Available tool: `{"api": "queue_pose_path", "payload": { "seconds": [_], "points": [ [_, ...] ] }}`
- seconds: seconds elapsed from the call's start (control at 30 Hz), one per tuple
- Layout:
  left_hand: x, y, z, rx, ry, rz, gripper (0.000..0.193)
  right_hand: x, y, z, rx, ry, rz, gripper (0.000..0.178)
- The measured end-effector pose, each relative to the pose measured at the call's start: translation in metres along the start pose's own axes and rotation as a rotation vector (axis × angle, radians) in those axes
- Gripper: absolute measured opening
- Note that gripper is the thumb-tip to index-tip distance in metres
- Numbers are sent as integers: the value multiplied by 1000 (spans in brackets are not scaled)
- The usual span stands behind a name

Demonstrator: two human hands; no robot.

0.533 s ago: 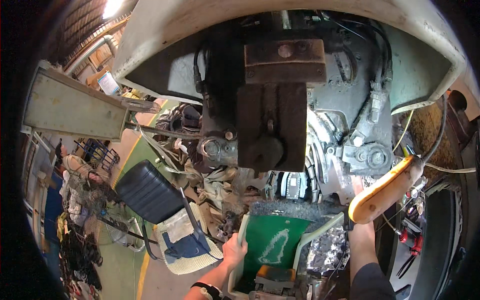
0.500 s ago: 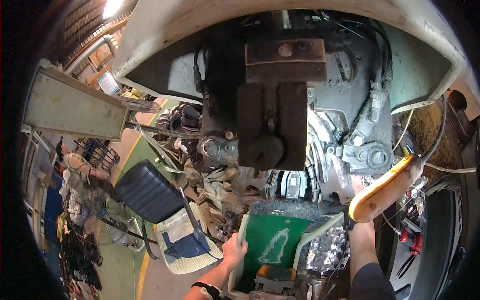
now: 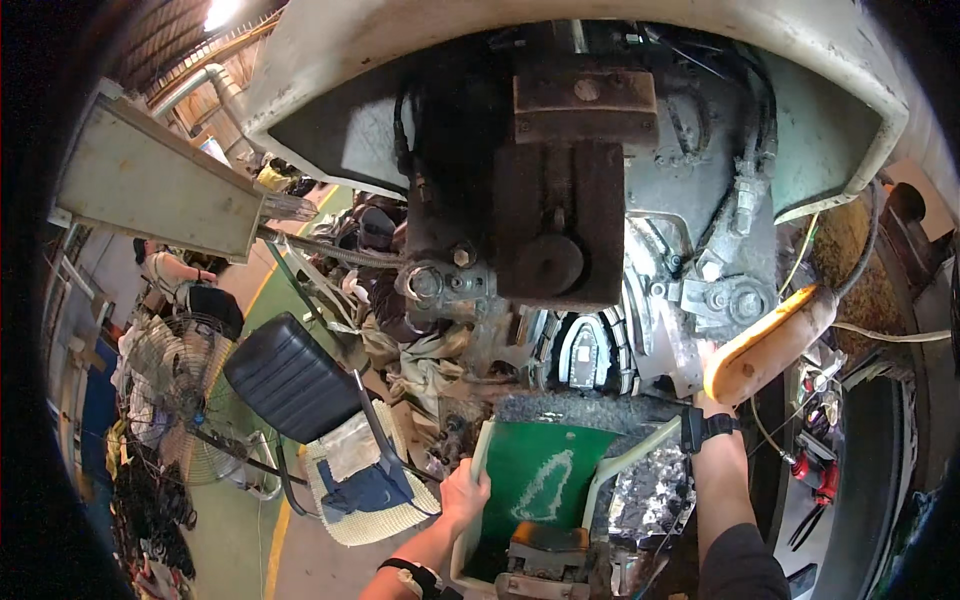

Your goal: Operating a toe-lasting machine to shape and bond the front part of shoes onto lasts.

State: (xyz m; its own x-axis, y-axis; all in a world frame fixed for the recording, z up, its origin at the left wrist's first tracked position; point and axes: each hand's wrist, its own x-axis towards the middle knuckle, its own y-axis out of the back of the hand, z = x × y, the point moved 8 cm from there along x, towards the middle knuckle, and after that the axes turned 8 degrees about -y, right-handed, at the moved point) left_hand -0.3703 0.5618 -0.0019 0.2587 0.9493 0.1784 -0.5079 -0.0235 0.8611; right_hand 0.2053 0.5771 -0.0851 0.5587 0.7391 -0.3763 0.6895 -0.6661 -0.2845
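My left hand (image 3: 464,494) is closed round the pale left rim of a green-lined tray (image 3: 545,475), with a dark band on the wrist. My right hand (image 3: 708,352) reaches forward beside the machine's right side. An orange elongated housing (image 3: 770,345) on a cable hides most of it, so its fingers do not show. A dark watch (image 3: 710,428) is on that wrist. Between the hands, a white shoe-sole-shaped form (image 3: 584,360) sits inside the machine, ringed by metal clamp pieces. Above it hangs a dark, heavy metal block (image 3: 560,225).
A black-backed chair (image 3: 292,378) with a woven seat pad stands at the left, near a wire-caged fan (image 3: 185,400). A person (image 3: 185,275) is in the left background. Red-handled tools (image 3: 818,475) lie on the right. Shiny foil-like material (image 3: 655,490) covers a surface beside the tray.
The view has shifted slightly. The sole-shaped form shows more fully below the block, and more of my right wrist and watch is visible. My left hand keeps its hold on the tray rim.
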Motion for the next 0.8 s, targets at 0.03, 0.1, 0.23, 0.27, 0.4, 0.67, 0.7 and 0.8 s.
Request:
{"api": "queue_pose_path", "payload": {
  "seconds": [0.03, 0.1, 0.23, 0.27, 0.4, 0.67, 0.7, 0.8],
  "points": [
    [0, -1, -1, 11, 11, -16, 18, -1, 1, 0, 7, -1, -2, 64],
    [0, 1, -1, 3, -13, -1, 18, 1, -1, -3, 22, -4, -2, 65],
    [-1, -2, -2, 3, -27, -16, 19, 2, -20, -21, 76, -4, -13, 66],
    [-1, -4, -5, -10, -7, -30, 18, -1, -32, -32, 137, 43, -88, 67],
    [-2, -4, -7, -23, -2, -7, 18, -91, 5, -31, 2, -6, 185, 61],
    [-2, 0, -3, -56, -97, 44, 18, -316, -22, -25, -279, -55, -173, 38],
    [-3, 0, -3, -33, -101, 37, 19, -331, -33, -20, -301, -71, -208, 39],
    [-3, -2, -5, -34, -77, 29, 20, -362, -72, -3, -487, -16, -320, 35]
  ]
}}
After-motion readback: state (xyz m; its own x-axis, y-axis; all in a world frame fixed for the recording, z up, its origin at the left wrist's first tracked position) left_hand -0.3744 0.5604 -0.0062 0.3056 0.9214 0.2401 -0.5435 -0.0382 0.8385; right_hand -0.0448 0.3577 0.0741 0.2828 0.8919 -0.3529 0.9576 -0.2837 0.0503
